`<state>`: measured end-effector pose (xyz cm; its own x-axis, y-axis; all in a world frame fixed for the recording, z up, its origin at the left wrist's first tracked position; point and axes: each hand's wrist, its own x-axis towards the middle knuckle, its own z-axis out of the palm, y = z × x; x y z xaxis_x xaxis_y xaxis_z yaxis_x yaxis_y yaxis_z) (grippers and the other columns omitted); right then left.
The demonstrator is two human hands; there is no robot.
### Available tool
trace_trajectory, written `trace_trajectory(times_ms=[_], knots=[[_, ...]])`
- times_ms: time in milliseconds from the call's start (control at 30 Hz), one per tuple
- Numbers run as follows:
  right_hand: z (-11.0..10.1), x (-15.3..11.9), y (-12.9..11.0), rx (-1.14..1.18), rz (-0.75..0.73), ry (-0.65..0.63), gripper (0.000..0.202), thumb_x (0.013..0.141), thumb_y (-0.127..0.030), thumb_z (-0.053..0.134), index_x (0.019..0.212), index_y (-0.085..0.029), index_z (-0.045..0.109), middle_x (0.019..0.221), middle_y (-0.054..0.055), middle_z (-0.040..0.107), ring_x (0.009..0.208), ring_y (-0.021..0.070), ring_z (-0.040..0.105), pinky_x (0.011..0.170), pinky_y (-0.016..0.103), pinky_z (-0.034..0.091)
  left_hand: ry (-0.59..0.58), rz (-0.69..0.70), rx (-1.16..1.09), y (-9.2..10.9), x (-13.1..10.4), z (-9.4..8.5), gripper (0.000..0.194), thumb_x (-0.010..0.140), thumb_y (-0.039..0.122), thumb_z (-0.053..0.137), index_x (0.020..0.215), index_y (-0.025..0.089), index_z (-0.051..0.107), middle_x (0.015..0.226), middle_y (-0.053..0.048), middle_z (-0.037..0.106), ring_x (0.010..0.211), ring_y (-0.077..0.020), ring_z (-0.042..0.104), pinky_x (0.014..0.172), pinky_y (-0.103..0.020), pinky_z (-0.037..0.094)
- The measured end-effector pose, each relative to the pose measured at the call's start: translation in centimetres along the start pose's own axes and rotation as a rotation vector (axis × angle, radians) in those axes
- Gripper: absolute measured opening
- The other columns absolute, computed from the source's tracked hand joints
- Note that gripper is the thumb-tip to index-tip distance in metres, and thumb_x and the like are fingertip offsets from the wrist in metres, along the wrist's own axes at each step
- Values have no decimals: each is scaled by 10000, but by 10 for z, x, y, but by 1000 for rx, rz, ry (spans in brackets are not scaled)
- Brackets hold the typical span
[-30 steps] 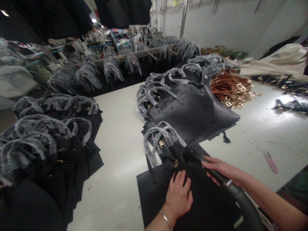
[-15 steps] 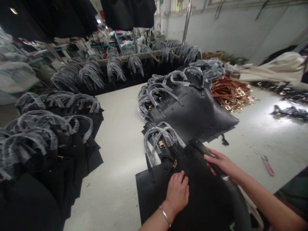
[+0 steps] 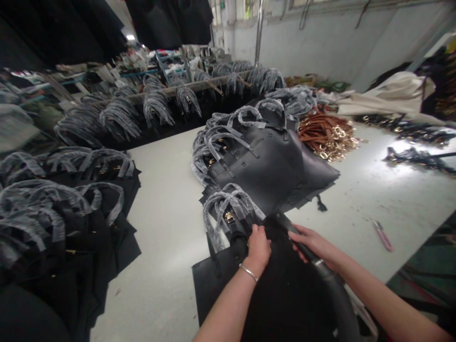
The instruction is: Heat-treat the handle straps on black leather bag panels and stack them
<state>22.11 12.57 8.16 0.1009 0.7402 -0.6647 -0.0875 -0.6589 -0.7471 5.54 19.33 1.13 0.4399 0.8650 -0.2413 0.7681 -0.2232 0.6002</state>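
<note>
The right hand wraps a black tube; left of it, the left hand curls on a black bag, its grip unclear.

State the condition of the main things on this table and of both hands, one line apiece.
Front bag: lying flat
Its handles: wrapped in film
Black tube: held, slanting
Right hand: closed around the tube
Left hand: fingers curled, grip unclear
Brown straps: heaped
Pink-handled snips: lying unheld, blades unclear
</note>
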Motion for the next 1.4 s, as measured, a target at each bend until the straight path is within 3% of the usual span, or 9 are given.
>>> trace_trajectory(times_ms=[267, 433, 600, 767, 933, 1000, 1167, 1300, 1400], knots=[[-15, -18, 8, -37, 49, -36, 736, 827, -428, 634, 1455, -228, 308, 578, -48, 580, 380, 103, 523, 347, 191, 406, 71, 13, -373, -8, -2, 11, 216, 864, 81, 490, 1051, 157, 568, 1069, -112, 605, 1060, -223, 575, 984, -374, 424], [-3, -2, 9, -40, -88, 83, 707, 832, -405, 615, 1450, -201, 339, 572, -58, 551, 373, 100, 503, 349, 203, 407, -17, -98, -541, -11, 4, 15, 192, 930, 133, 387, 1024, 158, 553, 638, -6, 595, 579, -141, 620, 610, -256, 516], [-8, -31, 15, -50, -130, 22, 744, 821, -435, 638, 1461, -222, 322, 634, -53, 564, 406, 98, 522, 373, 211, 417, -79, -233, -694, -5, 8, 18, 181, 938, 120, 346, 1061, 124, 478, 442, 66, 489, 391, -115, 543, 417, -172, 418], [-10, -58, 29, -55, 0, -53, 783, 811, -448, 644, 1472, -208, 300, 625, -50, 567, 388, 95, 519, 360, 203, 403, -187, -292, -855, 6, 10, 30, 136, 937, 144, 381, 1017, 121, 489, 454, 41, 527, 437, -142, 614, 454, -192, 472], [-11, -50, 36, 30, -33, 48, 744, 815, -463, 636, 1455, -237, 331, 616, -54, 574, 385, 94, 520, 357, 197, 407, -290, -328, -925, 8, 11, 39, 156, 928, 126, 384, 1018, 104, 509, 469, 10, 563, 468, -161, 646, 486, -210, 500], [-15, -51, 36, 45, -50, 64, 738, 816, -461, 639, 1452, -243, 334, 615, -56, 573, 393, 94, 525, 364, 197, 415, -305, -348, -930, 8, 12, 39, 186, 929, 109, 362, 1048, 92, 504, 471, 0, 574, 456, -157, 639, 478, -207, 495], [-15, -59, 39, 41, 33, -47, 752, 811, -435, 655, 1454, -219, 330, 615, -47, 586, 389, 96, 524, 359, 198, 413, -318, -360, -942, 9, 13, 37, 210, 932, 97, 352, 1061, 90, 517, 489, -3, 579, 483, -161, 652, 491, -212, 508], [-13, -54, 38, 76, -18, 33, 724, 829, -434, 636, 1452, -228, 330, 622, -48, 585, 405, 94, 528, 376, 199, 424, -326, -360, -943, 10, 12, 35, 226, 928, 77, 335, 1053, 84, 523, 507, -10, 574, 530, -164, 669, 503, -209, 519], [-18, -54, 39, 67, 5, -2, 744, 816, -436, 653, 1453, -227, 330, 624, -47, 587, 407, 97, 531, 374, 200, 424, -331, -360, -938, 10, 12, 35, 232, 927, 75, 336, 1059, 92, 526, 528, -10, 580, 548, -156, 674, 516, -203, 524]])
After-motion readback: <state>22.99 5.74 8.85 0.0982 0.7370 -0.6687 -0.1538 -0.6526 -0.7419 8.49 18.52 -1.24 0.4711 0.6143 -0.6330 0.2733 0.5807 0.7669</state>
